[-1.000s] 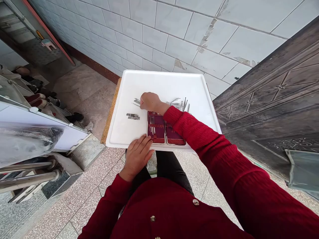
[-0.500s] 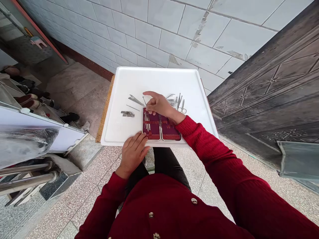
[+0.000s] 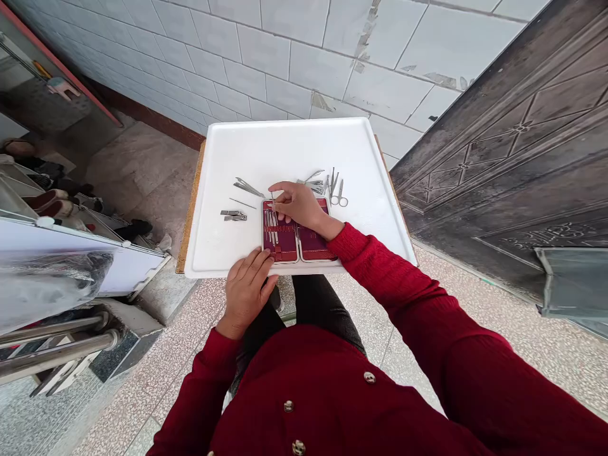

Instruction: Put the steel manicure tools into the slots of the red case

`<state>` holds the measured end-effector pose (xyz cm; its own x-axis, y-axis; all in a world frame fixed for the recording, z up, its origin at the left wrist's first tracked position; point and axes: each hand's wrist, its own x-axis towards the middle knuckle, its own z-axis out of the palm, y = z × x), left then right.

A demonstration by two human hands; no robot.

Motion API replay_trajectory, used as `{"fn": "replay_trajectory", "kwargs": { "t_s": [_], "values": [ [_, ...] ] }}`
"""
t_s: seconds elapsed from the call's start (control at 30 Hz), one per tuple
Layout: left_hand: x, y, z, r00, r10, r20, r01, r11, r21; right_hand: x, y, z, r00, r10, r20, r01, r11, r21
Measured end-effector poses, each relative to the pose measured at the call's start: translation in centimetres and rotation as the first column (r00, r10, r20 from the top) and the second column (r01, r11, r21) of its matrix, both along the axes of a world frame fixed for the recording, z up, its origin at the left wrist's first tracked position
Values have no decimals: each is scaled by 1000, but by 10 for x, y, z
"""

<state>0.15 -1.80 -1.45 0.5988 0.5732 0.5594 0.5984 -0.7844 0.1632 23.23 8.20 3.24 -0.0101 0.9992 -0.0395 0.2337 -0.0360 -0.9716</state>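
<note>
A manicure case (image 3: 311, 254) with a purple-red lining lies spread open near the front of a white board (image 3: 294, 145). Several slim metal tools (image 3: 272, 229) sit in the loops of its left half. My right hand (image 3: 301, 206) is over the upper part of the case, pinching a thin metal manicure tool (image 3: 273, 196) upright between thumb and fingers; the tool's lower end is hard to make out. Flat at the lower left corner of the case rests my left hand (image 3: 249, 288), fingers stretched out and touching the edge, holding nothing.
Left of the case lie nail clippers (image 3: 234, 216), a thin metal rod (image 3: 242, 202) and a fanned group of metal tools (image 3: 247, 186). Small scissors (image 3: 339, 196) and more metal tools (image 3: 313, 181) lie to the upper right. A tiled wall (image 3: 266, 69) stands behind the board.
My right hand, still pinching the thin tool, has come down slightly closer to the left half of the case. My left hand stays at the corner. The whole view has shifted a little.
</note>
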Motion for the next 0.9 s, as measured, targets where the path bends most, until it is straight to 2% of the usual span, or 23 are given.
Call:
{"fn": "replay_trajectory", "kwargs": {
  "t_s": [0.3,0.53,0.9],
  "values": [
    [1,0,2,1000,2,-7,-2,1000,12,0,-2,1,969,-11,246,-2,999,51],
    [1,0,2,1000,-4,4,4,1000,13,0,-5,8,872,-76,483,-5,986,165],
    [1,0,1,1000,-11,2,11,1000,-3,-8,-13,14,721,-42,691,-35,995,97]
  ]
}}
